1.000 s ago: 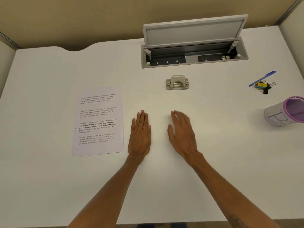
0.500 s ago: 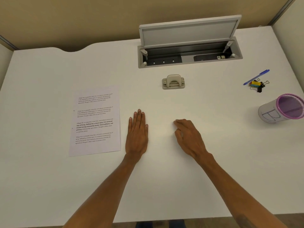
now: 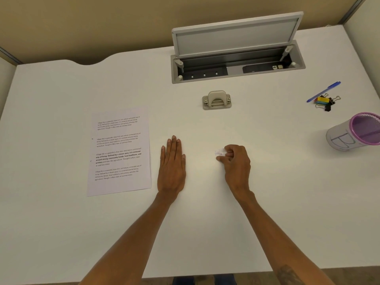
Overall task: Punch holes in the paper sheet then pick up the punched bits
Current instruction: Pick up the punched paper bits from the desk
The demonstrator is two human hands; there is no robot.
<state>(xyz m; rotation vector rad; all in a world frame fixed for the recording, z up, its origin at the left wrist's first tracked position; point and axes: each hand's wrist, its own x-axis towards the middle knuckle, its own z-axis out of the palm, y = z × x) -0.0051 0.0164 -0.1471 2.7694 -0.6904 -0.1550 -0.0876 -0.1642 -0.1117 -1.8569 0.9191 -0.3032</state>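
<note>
A printed paper sheet [image 3: 120,152] lies flat on the white desk [image 3: 61,223], left of my hands, with two small punched holes near its left edge. A beige hole punch [image 3: 217,100] stands farther back, at the desk's middle. My left hand [image 3: 172,166] rests flat, palm down, fingers together, just right of the sheet. My right hand [image 3: 235,164] is curled, its fingertips pinched around a small clump of white punched bits [image 3: 219,152] at the desk surface.
An open cable tray [image 3: 236,66] with a raised lid sits at the back. At the right lie a blue pen [image 3: 323,91], several coloured binder clips [image 3: 324,101], and a tipped white cup with a purple mesh rim [image 3: 355,131].
My right hand went from flat and spread to curled, drawing its fingers together around the white bits. My left hand stayed flat in place.
</note>
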